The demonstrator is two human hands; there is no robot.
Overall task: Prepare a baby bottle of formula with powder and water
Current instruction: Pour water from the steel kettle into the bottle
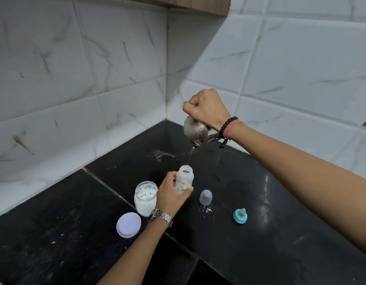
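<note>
Fingers (175,177) of the left hand (171,194) curl round the small clear plastic baby bottle with printed lettering (184,181), thumb on its near side, holding it upright on the black speckled stone desk (260,233). Its mouth is uncovered. The right hand (206,109) is raised above and behind it, fingers clenched round the top of a shiny steel tumbler (196,130) that is tipped forward, and a thin stream of water (190,157) falls from its lip into the bottle's mouth.

Just left of the left hand, touching its wrist side, stands a clear glass jar of white powder (145,199), lid off, with a pale scoop inside. Its round lilac plastic lid (128,224) lies flat on the desk in front of the jar. Right of the bottle stands a clear domed plastic cap (205,197), with a few droplets beside it. Farther right, well apart, lies the teal screw ring with its silicone teat (240,215). White marbled tiles (95,68) line the corner walls behind.
</note>
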